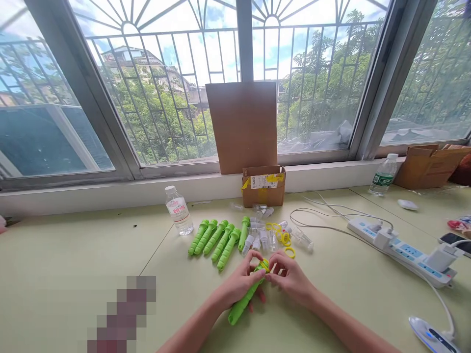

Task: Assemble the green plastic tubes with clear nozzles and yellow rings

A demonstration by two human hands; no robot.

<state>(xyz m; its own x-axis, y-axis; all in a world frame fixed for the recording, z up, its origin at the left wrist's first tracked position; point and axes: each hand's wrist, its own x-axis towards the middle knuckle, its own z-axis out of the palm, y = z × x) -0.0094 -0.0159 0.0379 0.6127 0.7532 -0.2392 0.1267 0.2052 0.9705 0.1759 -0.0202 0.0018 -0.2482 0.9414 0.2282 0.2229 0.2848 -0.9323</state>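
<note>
Your left hand (241,280) grips a green tube (239,311); right hand (289,275), hold unclear, likely seats the yellow ring (264,264): press evenly.

Workroom: long table (81,250), loose parts (264,240)

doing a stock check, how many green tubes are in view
7 green tubes: five in a row beside a bottle, one beside the clear pieces, one in the left hand.
</note>
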